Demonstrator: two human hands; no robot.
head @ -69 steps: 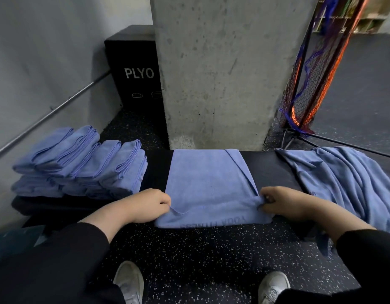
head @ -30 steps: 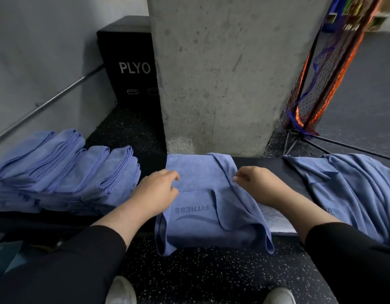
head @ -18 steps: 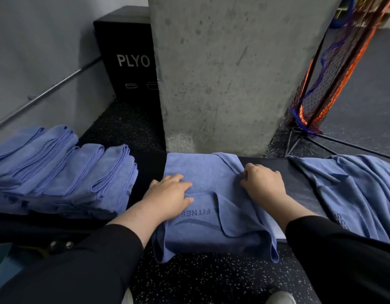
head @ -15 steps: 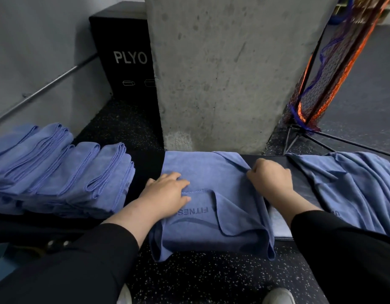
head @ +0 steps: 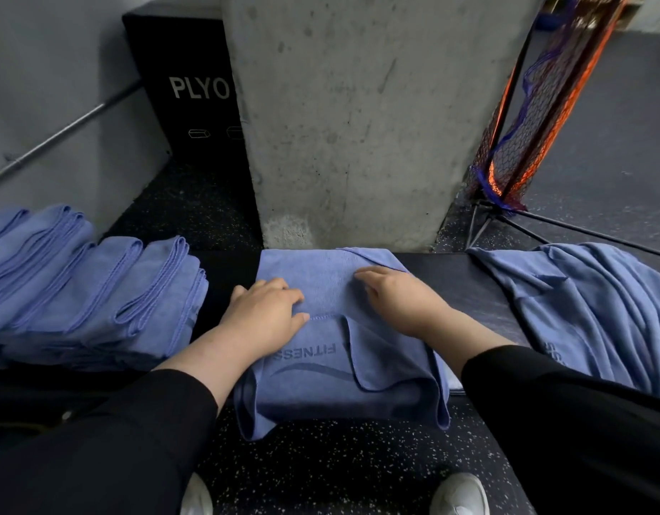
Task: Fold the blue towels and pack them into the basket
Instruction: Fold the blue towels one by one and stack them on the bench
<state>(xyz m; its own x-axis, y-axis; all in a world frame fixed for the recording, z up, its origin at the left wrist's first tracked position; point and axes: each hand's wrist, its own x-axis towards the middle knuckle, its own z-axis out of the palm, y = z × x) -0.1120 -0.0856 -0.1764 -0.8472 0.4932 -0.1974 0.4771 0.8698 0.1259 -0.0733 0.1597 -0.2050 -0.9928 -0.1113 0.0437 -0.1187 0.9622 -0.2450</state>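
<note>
Pressing flat with spread fingers of left hand and right hand, pinching nothing, holding down the blue FITNESS towel on the black bench, likely for setting its fold before stacking beside the folded towels.

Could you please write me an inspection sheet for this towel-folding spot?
Surface: dark bench, towels along it.
Job's things: half-folded towel in the middle, near edge overhanging; folded towels to the left; loose towels to the right; basket not seen.
Clutter: nothing seen.
Hands: left hand and right hand press flat on the middle towel.
Cables: nothing seen.
Surroundings: concrete pillar, black box, net, speckled floor.
</note>
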